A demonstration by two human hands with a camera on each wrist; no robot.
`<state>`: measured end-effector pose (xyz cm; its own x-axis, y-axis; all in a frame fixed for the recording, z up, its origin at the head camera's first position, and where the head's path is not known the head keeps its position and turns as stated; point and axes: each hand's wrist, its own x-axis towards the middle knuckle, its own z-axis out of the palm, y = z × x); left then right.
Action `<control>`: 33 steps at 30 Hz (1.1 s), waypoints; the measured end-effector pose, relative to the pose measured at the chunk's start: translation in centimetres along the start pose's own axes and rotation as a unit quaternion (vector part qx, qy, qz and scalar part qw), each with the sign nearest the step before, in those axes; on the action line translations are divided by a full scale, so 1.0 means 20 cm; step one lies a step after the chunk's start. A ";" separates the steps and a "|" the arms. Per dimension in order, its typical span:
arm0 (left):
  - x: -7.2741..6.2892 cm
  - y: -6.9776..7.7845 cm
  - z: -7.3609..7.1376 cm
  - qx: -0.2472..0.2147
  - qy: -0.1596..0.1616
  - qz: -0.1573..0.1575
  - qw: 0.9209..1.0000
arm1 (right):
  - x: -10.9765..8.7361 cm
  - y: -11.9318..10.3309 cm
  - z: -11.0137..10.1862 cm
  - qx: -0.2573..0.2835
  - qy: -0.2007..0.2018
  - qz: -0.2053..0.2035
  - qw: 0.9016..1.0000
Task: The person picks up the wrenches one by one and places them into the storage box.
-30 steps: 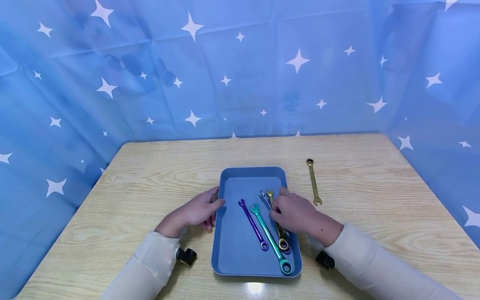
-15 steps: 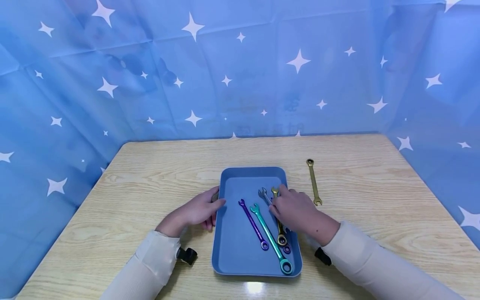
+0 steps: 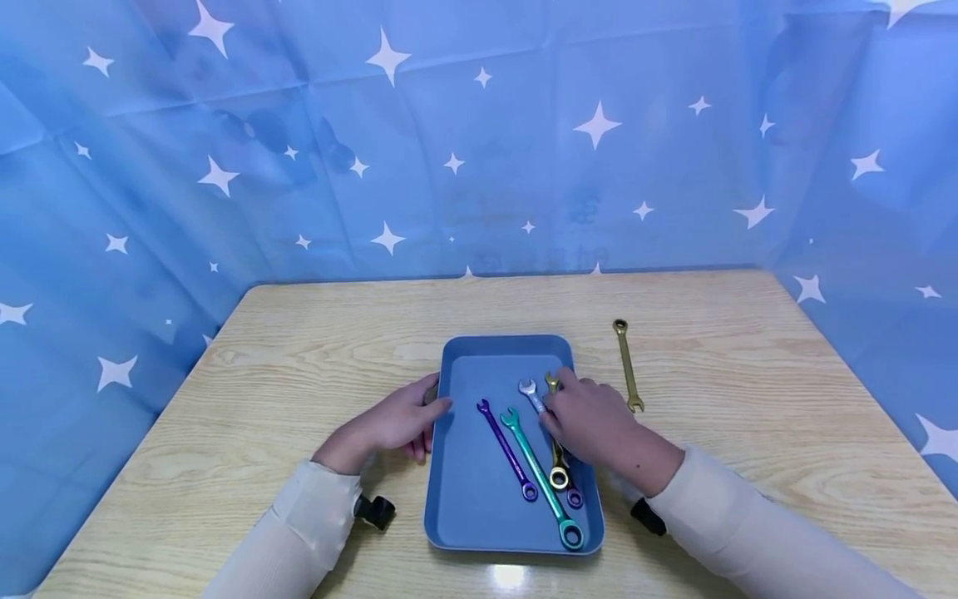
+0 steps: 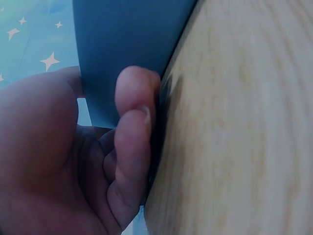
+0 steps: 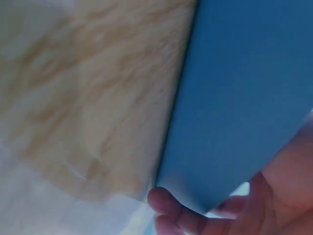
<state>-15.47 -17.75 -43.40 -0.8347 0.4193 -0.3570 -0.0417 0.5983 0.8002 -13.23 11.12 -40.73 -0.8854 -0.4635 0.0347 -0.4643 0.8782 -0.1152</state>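
A blue tray (image 3: 479, 524) holds several ratcheting combination wrenches. My left hand (image 3: 404, 420) grips its left wall, thumb over the rim; in the left wrist view, fingers (image 4: 133, 147) bend against the outer side. My right hand (image 3: 591, 420) reaches over the right wall, thumb and forefinger curled at the handle of a silver wrench (image 3: 528, 389). A gold wrench (image 3: 558, 477) passes beneath that hand, its middle hidden. Left of it lie a teal wrench (image 3: 535, 470) and a purple wrench (image 3: 505, 449). Another purple ring end (image 3: 574, 497) shows by the gold one.
Outside the tray, a separate brass-coloured wrench (image 3: 628, 366) lies on the wooden table (image 3: 718, 358) at the right. A blue star-patterned cloth (image 3: 479, 200) hangs behind and beside the table. Black wrist cameras (image 3: 377, 512) sit under both cuffs.
The silver wrench has turned to show its open end flatter. The gold wrench's open end has shifted right, its ring end slightly left and away. My left hand stays in place.
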 end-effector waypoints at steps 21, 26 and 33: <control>0.00 0.02 0.01 0.006 0.004 -0.003 1.000 | 0.01 0.32 -0.11 0.070 0.089 0.089 0.990; 0.00 0.00 0.01 0.003 0.005 -0.004 1.000 | 0.02 0.40 -0.11 0.069 0.016 0.120 0.990; 0.00 -0.01 0.01 -0.004 0.007 -0.005 1.000 | 0.02 0.49 -0.10 0.082 -0.084 0.148 0.982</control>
<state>-15.33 -17.63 -43.62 -0.8417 0.4033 -0.3589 -0.0553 0.5969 0.8004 -18.23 19.75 -39.93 -0.9585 -0.2161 -0.1863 -0.1654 0.9529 -0.2544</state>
